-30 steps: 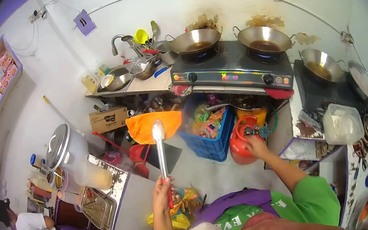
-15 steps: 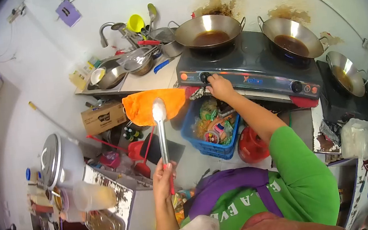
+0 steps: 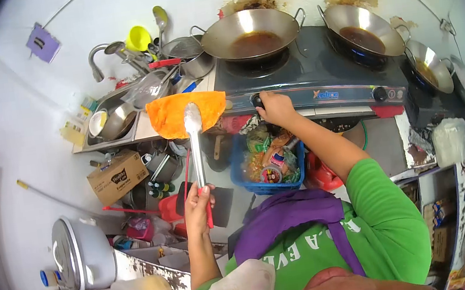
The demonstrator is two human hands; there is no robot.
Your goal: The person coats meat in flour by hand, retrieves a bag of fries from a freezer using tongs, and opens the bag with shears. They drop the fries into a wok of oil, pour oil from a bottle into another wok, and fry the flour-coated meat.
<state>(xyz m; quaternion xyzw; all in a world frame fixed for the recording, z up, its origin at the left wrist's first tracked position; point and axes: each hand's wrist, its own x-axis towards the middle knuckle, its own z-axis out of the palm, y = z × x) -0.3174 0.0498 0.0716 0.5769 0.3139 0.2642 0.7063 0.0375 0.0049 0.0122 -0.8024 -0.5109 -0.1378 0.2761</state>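
Note:
My left hand [image 3: 198, 207] is wrapped around the red handles of metal tongs [image 3: 198, 161], which point away from me. Pinched in their tips is a bright orange, half-moon-shaped empanada [image 3: 164, 118], held up in front of the counter edge. My right hand [image 3: 277, 108] reaches forward with its fingers closed on the left knob [image 3: 258, 101] of a dark two-burner gas stove [image 3: 307, 67]. Behind that knob, a wide wok [image 3: 218, 35] with brown oil sits on the left burner. Another wok [image 3: 391, 33] with oil stands on the right burner.
A smaller wok [image 3: 438, 62] sits farther right. At left, a sink [image 3: 97, 140] holds bowls, beside stacked pans. Below the stove stand a blue crate [image 3: 264, 187] of packages and a red gas cylinder [image 3: 319, 171]. A large lidded pot [image 3: 97, 251] stands at lower left.
The view has shifted slightly, and the tongs with the empanada appear a little higher and farther left. My right hand stays on the stove knob.

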